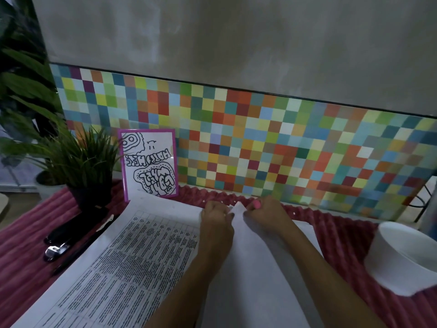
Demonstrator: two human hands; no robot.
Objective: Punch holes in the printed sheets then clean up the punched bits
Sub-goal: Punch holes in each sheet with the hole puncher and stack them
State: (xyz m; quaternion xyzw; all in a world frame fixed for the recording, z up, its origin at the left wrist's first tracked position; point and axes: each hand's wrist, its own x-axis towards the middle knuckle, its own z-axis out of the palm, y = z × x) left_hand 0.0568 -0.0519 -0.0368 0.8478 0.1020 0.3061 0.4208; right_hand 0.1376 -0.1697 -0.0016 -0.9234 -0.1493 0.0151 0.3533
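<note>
**Punching looks done, bits left to pick up**

The printed sheets (132,256) lie closest, running up from 6 o'clock. A blank white sheet (250,268) lies beside them. The left hand (217,217) and the right hand (262,213) sit side by side at its far edge. Both pinch the paper, so it pokes up between them. Just past the hands, at 12 o'clock, tiny white bits (294,213) dot the red cloth (343,237). At 9 o'clock the black hole punch (71,229) lies alone beside a pen (87,243). At 3 o'clock stands a white bowl (402,254). I cannot see the holes. I think the punching is mostly done, but the bits are not yet cleaned up.
</note>
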